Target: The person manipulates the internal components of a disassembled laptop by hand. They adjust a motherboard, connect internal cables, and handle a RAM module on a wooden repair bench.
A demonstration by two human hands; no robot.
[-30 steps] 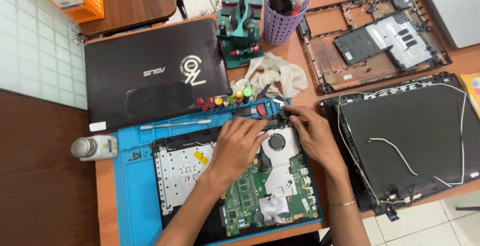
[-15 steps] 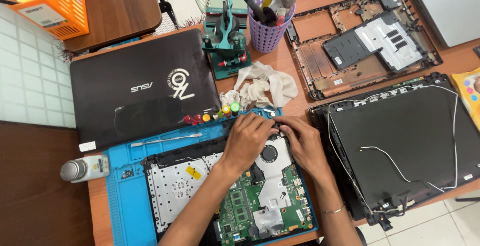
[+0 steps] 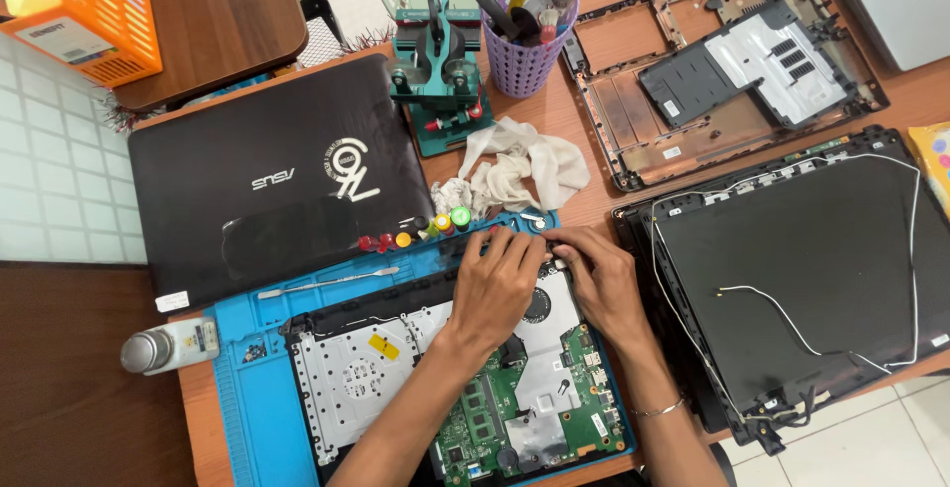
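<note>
Working at the top edge of the opened laptop base with green circuit board [image 3: 465,388], lower centre of frame, left hand [image 3: 495,284] and right hand [image 3: 599,284] press fingertips there; whether either grip holds anything I cannot tell. Judged: freeing a part beside the fan, calling for careful fingertip work.

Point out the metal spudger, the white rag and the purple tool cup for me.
metal spudger [image 3: 332,279], head view, middle of its thin shaft on the blue mat.
white rag [image 3: 520,170], head view, centre of the crumpled cloth.
purple tool cup [image 3: 520,63], head view, front wall below the rim.
</note>
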